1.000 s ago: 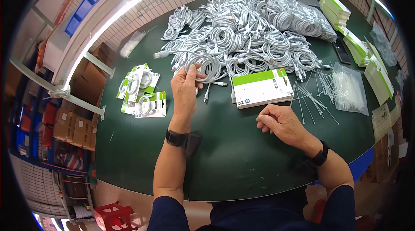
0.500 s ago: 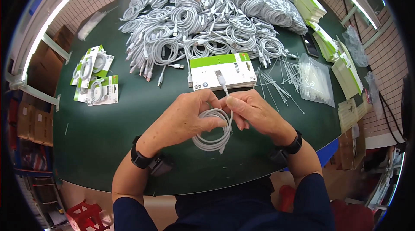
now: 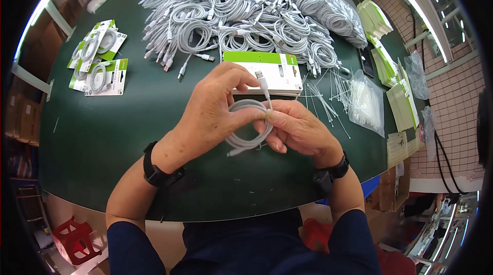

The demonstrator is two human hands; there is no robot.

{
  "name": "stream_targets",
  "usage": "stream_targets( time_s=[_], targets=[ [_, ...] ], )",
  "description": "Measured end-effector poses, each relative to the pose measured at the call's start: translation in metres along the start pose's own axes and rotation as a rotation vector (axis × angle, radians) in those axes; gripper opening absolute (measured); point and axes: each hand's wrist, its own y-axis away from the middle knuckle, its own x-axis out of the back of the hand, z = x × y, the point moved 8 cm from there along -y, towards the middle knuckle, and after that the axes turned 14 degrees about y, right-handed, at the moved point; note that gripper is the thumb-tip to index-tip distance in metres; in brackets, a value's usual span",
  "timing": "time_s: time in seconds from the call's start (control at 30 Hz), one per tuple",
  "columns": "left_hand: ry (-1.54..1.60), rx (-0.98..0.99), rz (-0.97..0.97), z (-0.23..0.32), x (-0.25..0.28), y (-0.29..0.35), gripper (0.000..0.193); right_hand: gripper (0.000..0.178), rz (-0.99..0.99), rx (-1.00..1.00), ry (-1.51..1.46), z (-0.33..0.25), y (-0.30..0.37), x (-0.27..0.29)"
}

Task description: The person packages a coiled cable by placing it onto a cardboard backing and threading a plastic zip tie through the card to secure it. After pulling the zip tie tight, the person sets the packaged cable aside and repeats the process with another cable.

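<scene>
Between my hands is a coiled light-grey USB cable [image 3: 245,144], held over the near middle of the table. My left hand [image 3: 213,103] pinches the coil from the left, its thumb across the loops and its index finger reaching toward the upright plug. The fingers of my right hand [image 3: 300,126] close on the coil's right side, just below that plug [image 3: 262,80]. The cable's other end hangs at the lower left of the coil. Just beyond my hands lies a stack of white and green cards [image 3: 280,72], partly hidden by my left hand.
A large heap of coiled grey cables [image 3: 231,13] covers the far side. Carded cables [image 3: 105,77] lie at the left. To the right are loose white cable ties [image 3: 328,95], a bag of ties [image 3: 367,100], card stacks [image 3: 403,103] and a dark phone [image 3: 366,61].
The coil has turned, so its lower end swung from the right to the left. My left index finger has lifted toward the plug, and the whole view has shifted a little.
</scene>
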Motion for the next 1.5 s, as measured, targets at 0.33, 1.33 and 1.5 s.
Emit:
stream_targets(
  time_s=[0.33,1.33,1.5],
  targets=[
    [0.473,0.399,0.026,-0.024,-0.019,0.017,0.026,0.035,0.407,0.627,-0.462,-0.027,0.010,0.039],
    [0.959,0.627,-0.008,-0.052,-0.012,0.017,0.051,0.041,0.023,0.187,-0.042,0.004,-0.010,0.000],
    [0.863,0.577,0.068,-0.050,-0.023,0.010,0.042,0.037,0.303,0.288,-0.180,-0.002,-0.005,0.014]
  ],
)
